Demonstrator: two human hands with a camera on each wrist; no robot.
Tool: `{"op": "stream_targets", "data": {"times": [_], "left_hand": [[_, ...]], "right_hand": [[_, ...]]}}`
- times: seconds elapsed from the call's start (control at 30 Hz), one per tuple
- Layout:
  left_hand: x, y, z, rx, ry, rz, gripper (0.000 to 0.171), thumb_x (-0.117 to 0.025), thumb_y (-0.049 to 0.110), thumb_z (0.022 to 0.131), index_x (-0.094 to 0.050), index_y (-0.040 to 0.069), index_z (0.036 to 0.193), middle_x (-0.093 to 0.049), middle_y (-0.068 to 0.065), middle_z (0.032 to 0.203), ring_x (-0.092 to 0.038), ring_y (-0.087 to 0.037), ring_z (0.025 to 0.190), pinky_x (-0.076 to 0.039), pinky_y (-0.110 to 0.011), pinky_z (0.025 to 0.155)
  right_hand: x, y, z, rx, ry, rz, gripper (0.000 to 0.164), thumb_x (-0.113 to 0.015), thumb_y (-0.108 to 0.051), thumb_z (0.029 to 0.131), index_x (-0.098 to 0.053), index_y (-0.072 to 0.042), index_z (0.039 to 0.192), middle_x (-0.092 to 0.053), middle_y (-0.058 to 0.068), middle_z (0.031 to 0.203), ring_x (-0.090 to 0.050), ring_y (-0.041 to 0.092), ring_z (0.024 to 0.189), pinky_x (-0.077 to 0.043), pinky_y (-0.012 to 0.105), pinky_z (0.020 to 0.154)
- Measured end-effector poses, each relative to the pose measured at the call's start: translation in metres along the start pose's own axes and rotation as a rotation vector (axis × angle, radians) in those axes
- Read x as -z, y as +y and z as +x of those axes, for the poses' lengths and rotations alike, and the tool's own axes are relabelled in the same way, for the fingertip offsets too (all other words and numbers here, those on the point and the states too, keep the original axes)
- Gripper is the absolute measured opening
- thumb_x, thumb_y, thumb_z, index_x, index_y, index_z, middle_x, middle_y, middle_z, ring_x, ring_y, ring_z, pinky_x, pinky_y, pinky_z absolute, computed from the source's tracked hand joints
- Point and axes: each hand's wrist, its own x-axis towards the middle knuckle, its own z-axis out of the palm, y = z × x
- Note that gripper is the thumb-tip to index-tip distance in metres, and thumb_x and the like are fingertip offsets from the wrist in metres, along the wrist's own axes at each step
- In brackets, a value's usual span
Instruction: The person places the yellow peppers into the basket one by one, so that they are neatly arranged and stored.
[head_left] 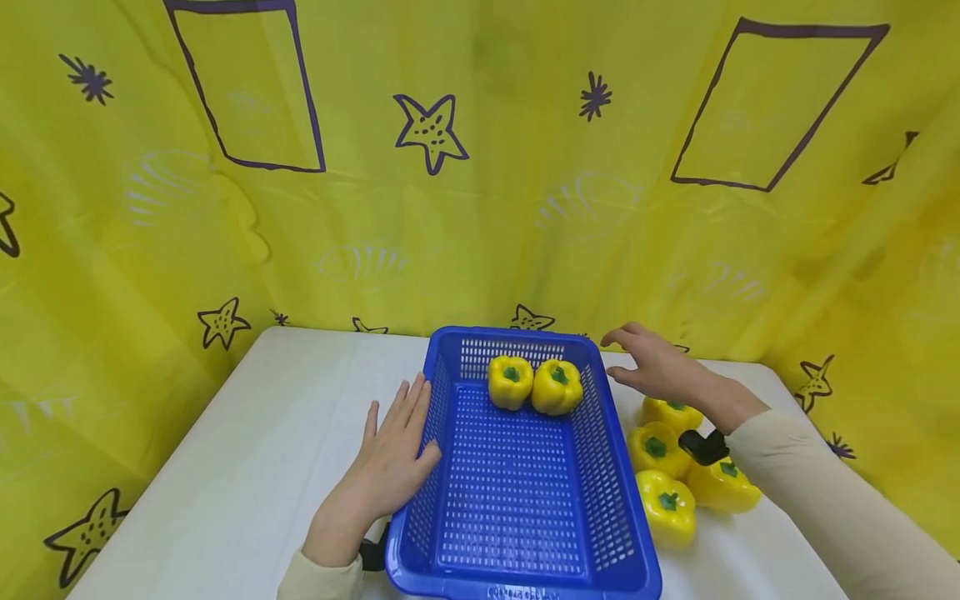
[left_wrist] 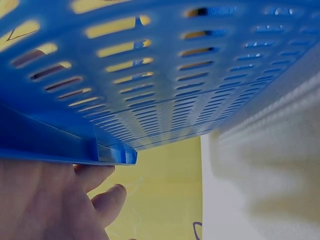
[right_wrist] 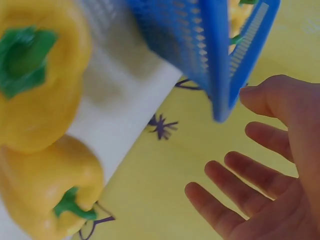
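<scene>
A blue plastic basket [head_left: 517, 492] with slotted walls stands on the white table. Two yellow bell peppers [head_left: 511, 383] with green stems sit side by side at its far end. My left hand [head_left: 390, 458] rests on the basket's left rim, its fingers straight; the left wrist view shows the slotted outer wall [left_wrist: 165, 105] close up. Holding nothing, my right hand [head_left: 656, 362] hovers beyond the far right corner of the basket with fingers spread. In the right wrist view, that hand [right_wrist: 270, 185] is apart from the loose peppers [right_wrist: 55, 185].
Several more yellow bell peppers [head_left: 666, 504] lie grouped on the table to the right of the basket, partly under my right forearm. A yellow curtain [head_left: 480, 233] with dark drawn stars hangs behind the white table [head_left: 247, 433].
</scene>
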Motion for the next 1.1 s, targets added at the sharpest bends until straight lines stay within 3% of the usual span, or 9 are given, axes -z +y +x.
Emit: {"op": "stream_targets", "data": {"times": [0.2,0.47,0.63,0.87,1.1], "left_hand": [[0.000,-0.001,-0.002,0.005,0.004,-0.004,0.078,-0.052,0.026,0.093,-0.016,0.005,0.158,-0.012,-0.010,0.168,-0.007,-0.034,0.155,0.001,-0.068,0.118],[0.001,0.000,0.000,0.007,-0.003,-0.010,0.078,-0.053,0.026,0.094,-0.015,0.006,0.159,-0.010,-0.008,0.168,-0.006,-0.032,0.155,0.001,-0.069,0.118],[0.000,0.000,0.000,0.008,-0.011,-0.014,0.078,-0.052,0.025,0.094,-0.014,0.006,0.159,-0.009,-0.008,0.168,-0.005,-0.033,0.155,0.002,-0.069,0.118],[0.001,-0.001,0.000,0.005,-0.018,-0.025,0.078,-0.052,0.025,0.094,-0.013,0.006,0.159,-0.009,-0.008,0.168,-0.004,-0.031,0.156,0.002,-0.068,0.118],[0.001,0.000,0.001,-0.003,-0.017,-0.030,0.078,-0.052,0.025,0.094,-0.013,0.005,0.159,-0.009,-0.008,0.168,-0.005,-0.032,0.156,0.002,-0.068,0.118]], "right_hand": [[-0.004,0.015,-0.008,-0.043,-0.024,-0.023,0.041,-0.066,-0.019,0.092,-0.057,0.002,0.126,-0.056,0.028,0.123,-0.059,0.039,0.104,-0.051,0.058,0.093],[-0.010,0.033,-0.017,-0.160,-0.115,-0.002,0.050,-0.069,-0.027,0.090,-0.056,0.003,0.128,-0.050,0.034,0.128,-0.057,0.041,0.104,-0.049,0.060,0.094],[-0.014,0.039,-0.021,-0.164,-0.150,0.009,0.050,-0.070,-0.026,0.089,-0.055,0.003,0.127,-0.047,0.037,0.132,-0.055,0.046,0.110,-0.046,0.063,0.098],[-0.017,0.045,-0.024,-0.139,-0.193,0.019,0.048,-0.072,-0.021,0.087,-0.057,0.003,0.125,-0.052,0.033,0.122,-0.057,0.038,0.101,-0.048,0.061,0.095],[-0.012,0.054,-0.029,-0.191,-0.270,0.022,0.049,-0.074,-0.018,0.085,-0.056,0.003,0.126,-0.054,0.029,0.117,-0.057,0.033,0.096,-0.049,0.059,0.095]]}}
